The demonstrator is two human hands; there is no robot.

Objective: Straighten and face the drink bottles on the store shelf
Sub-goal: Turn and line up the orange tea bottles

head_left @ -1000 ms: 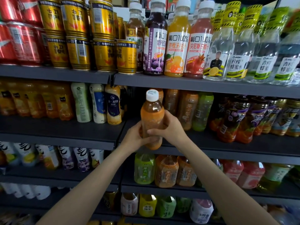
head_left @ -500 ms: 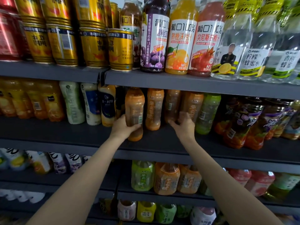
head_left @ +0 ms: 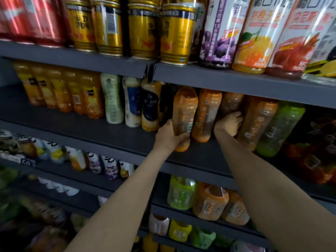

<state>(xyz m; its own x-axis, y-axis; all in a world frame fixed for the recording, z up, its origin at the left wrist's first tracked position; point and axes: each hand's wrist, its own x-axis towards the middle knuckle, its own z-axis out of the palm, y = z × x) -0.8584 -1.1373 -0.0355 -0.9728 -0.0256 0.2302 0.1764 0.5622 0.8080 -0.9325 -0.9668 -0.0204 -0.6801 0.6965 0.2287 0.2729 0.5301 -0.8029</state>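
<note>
My left hand [head_left: 170, 138] grips the lower part of an orange drink bottle [head_left: 184, 113] that stands upright at the front of the grey middle shelf [head_left: 109, 135]. Its barcode side faces me. A second orange bottle [head_left: 205, 113] stands just to its right. My right hand [head_left: 229, 122] reaches deeper into the shelf, its fingers curled round a brownish bottle [head_left: 231, 104] set further back. An orange bottle [head_left: 258, 122] and a green bottle [head_left: 280, 131] stand right of that hand.
The shelf above [head_left: 236, 79] hangs low over the bottle caps and carries gold cans [head_left: 143, 28] and tall juice bottles [head_left: 221, 33]. Cream and orange bottles [head_left: 112, 100] fill the left of the middle shelf. Lower shelves hold green and orange bottles [head_left: 211, 202].
The camera has moved closer to the shelf. My left hand has set the orange bottle down onto the shelf. My right hand has pushed further back and closed round the rear bottle.
</note>
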